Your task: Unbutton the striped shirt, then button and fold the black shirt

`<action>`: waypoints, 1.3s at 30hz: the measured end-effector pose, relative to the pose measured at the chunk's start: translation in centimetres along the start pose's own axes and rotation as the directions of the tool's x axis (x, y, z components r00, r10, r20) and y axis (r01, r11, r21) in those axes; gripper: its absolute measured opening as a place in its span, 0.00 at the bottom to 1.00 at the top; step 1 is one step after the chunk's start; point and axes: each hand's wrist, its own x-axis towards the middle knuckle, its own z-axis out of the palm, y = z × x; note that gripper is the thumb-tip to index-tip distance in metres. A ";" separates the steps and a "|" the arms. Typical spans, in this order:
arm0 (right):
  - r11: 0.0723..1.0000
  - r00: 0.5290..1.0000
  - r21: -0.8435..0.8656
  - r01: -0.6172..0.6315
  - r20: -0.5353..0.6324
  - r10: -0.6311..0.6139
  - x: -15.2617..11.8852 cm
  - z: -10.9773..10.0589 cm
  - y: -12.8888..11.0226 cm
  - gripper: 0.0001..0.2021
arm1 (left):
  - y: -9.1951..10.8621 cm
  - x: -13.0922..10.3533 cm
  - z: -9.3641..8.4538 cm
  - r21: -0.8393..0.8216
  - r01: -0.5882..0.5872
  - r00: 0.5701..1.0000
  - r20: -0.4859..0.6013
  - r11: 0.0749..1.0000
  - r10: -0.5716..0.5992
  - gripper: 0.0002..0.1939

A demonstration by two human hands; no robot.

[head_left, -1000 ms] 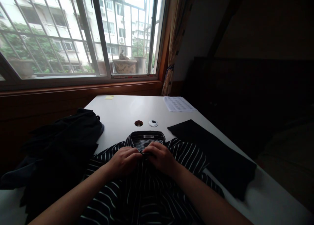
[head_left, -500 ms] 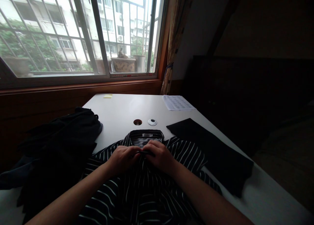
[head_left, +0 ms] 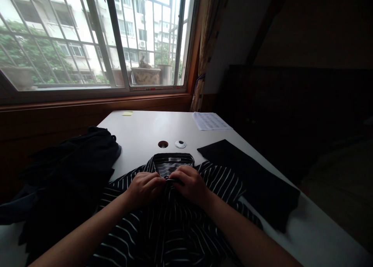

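A black shirt with white stripes (head_left: 171,228) lies front up on the white table, its collar (head_left: 174,156) pointing toward the window. My left hand (head_left: 145,187) pinches the front edge just below the collar opening. Close beside it, my right hand (head_left: 189,183) grips the opposite front edge between thumb and fingers. The fingertips of both hands nearly meet over the placket, where a small dark button seems to sit. A pale label (head_left: 174,159) shows inside the neck. The fingers cover part of the front opening.
A heap of dark clothes (head_left: 72,170) lies at the left. To the right is a flat folded black garment (head_left: 250,177). Beyond the collar are a round cable hole (head_left: 163,144) and its white cover (head_left: 180,144). Printed sheets (head_left: 211,121) and a yellow note (head_left: 127,113) lie at the table's (head_left: 151,123) far edge.
My left fingertips have drawn slightly back to the left, and more of the dark placket edge shows between the hands. Both hands keep their hold on the shirt.
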 end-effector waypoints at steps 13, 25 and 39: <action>0.996 0.995 -0.039 0.084 -0.053 -0.086 0.2 -0.7 -0.4 0.05 | 0.2 0.3 -0.1 -0.322 0.174 0.984 0.028 0.931 -0.175 0.05; 0.987 0.990 -0.082 0.140 0.005 -0.140 -0.1 -0.9 -0.3 0.05 | 0.3 1.2 0.0 -0.401 0.223 0.973 0.146 0.889 -0.178 0.07; 0.982 0.990 -0.140 0.130 -0.036 -0.136 0.1 -1.1 -1.0 0.10 | 0.6 0.9 0.3 -0.330 0.268 0.961 0.162 0.905 -0.225 0.07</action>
